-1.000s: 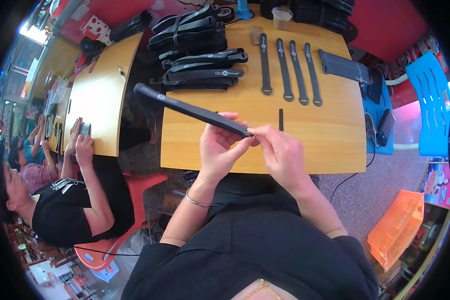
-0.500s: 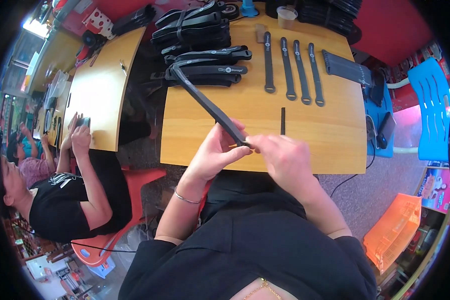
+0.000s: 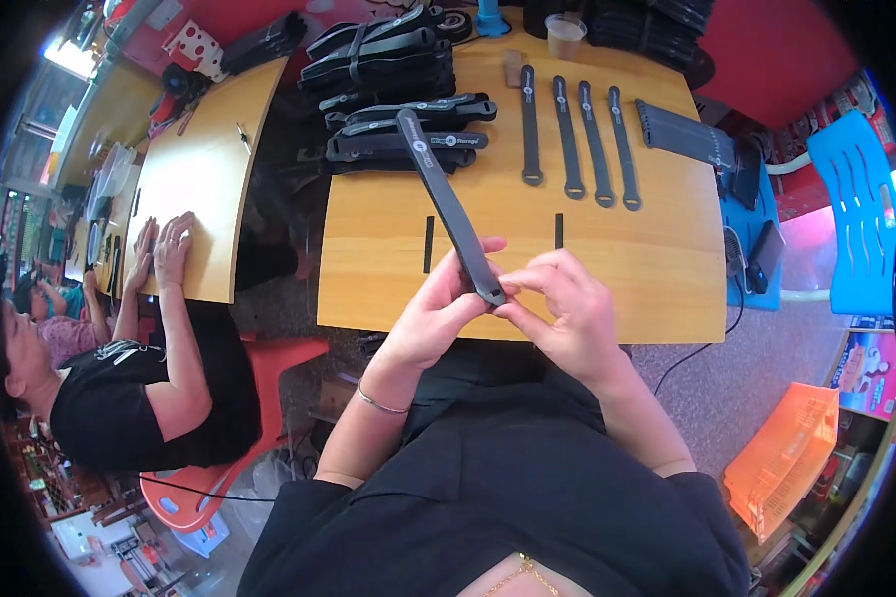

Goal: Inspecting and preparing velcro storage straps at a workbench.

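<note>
head view: left hand (image 3: 433,316) pinches the grey strap (image 3: 448,204), right hand (image 3: 574,310) pinches its near end, apparently adjusting it; next calls for steady holding.

On my feed the main tabletop (image 3: 637,274) is evenly bright and the dark strap (image 3: 450,209) reads sharp, while glare bleaches the left tabletop (image 3: 194,169) and shadow fills the gap between the two tabletops. I see straight edges bowing toward a black rim, with far-left detail small and soft.
</note>
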### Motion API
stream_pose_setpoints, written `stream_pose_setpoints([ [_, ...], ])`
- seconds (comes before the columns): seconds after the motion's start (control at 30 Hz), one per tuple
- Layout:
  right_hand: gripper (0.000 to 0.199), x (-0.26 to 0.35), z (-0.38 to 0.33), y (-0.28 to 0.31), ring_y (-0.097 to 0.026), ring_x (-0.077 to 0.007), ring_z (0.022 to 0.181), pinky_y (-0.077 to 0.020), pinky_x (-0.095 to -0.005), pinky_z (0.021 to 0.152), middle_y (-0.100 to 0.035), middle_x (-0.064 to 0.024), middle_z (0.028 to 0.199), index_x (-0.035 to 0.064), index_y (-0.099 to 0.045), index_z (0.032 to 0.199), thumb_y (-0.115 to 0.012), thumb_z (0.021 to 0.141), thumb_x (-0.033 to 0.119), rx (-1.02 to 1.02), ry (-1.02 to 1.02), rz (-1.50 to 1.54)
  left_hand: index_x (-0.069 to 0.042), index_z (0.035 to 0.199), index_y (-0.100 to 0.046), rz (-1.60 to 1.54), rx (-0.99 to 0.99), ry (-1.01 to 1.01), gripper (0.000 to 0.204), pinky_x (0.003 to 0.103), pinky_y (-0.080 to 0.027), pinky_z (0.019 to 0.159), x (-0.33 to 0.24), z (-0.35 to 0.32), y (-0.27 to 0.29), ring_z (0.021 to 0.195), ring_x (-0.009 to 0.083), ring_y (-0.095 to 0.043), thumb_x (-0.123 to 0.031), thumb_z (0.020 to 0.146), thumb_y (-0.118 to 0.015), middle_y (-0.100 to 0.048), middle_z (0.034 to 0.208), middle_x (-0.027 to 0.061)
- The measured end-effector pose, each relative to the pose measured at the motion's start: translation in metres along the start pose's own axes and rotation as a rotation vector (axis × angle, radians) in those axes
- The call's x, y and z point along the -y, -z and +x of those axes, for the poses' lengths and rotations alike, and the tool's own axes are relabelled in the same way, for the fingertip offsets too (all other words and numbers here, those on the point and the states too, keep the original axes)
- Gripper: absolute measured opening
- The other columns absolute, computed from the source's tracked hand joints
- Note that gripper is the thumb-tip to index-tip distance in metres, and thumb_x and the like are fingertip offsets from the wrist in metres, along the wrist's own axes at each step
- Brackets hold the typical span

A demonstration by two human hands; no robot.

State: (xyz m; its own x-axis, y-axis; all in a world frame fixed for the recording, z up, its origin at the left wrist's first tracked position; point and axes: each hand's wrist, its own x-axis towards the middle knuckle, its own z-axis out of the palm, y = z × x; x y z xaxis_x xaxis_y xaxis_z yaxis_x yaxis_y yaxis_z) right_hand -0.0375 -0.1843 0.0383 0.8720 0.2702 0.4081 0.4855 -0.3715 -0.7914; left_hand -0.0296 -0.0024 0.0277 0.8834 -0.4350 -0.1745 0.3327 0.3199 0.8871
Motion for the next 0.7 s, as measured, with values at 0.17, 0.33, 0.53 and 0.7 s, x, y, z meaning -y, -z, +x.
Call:
stream_pose_setpoints([
  [0.17,0.030,0.000,-0.004,-0.008,-0.063,-0.0197,0.086,-0.0528,-0.0288,0.069,-0.058,-0.0089,0.104,0.0051,-0.069,0.093,-0.081,0.066,0.001,-0.010,-0.001,0.121,0.003,0.139,-0.032,-0.136,0.051,0.106,0.053,0.029,-0.047,0.089,-0.006,-0.005,-0.003,0.100,0.0151,-0.056,0.002,0.089,-0.047,-0.054,0.107,0.0061],
  [0.33,0.018,-0.010,-0.007,-0.019,-0.068,-0.0173,0.081,-0.0560,-0.0258,0.067,-0.059,-0.0077,0.104,0.0029,-0.068,0.091,-0.070,0.077,-0.006,-0.040,-0.047,0.354,0.001,0.141,-0.031,-0.034,0.033,0.102,0.055,0.027,-0.047,0.082,-0.002,0.000,0.003,0.095,0.0135,-0.056,-0.001,0.089,-0.048,-0.053,0.107,0.0060],
  [0.53,0.009,-0.009,-0.009,-0.014,-0.066,-0.0164,0.074,-0.0553,-0.0240,0.063,-0.060,-0.0112,0.098,-0.0025,-0.065,0.089,-0.064,0.082,-0.008,-0.034,-0.120,0.351,0.001,0.139,-0.033,0.013,0.099,0.097,0.053,0.024,-0.046,0.073,0.001,0.002,0.005,0.085,0.0113,-0.057,-0.006,0.091,-0.052,-0.055,0.102,0.0049],
  [0.7,0.008,-0.015,-0.014,-0.017,-0.066,-0.0164,0.075,-0.0550,-0.0249,0.061,-0.062,-0.0117,0.093,-0.0013,-0.064,0.088,-0.066,0.081,-0.006,-0.187,-0.055,0.206,0.002,0.108,-0.052,0.290,-0.076,-0.043,0.019,0.021,-0.045,0.064,0.019,0.003,-0.004,0.073,0.0076,-0.055,-0.012,0.095,-0.053,-0.059,0.087,0.0037],
])
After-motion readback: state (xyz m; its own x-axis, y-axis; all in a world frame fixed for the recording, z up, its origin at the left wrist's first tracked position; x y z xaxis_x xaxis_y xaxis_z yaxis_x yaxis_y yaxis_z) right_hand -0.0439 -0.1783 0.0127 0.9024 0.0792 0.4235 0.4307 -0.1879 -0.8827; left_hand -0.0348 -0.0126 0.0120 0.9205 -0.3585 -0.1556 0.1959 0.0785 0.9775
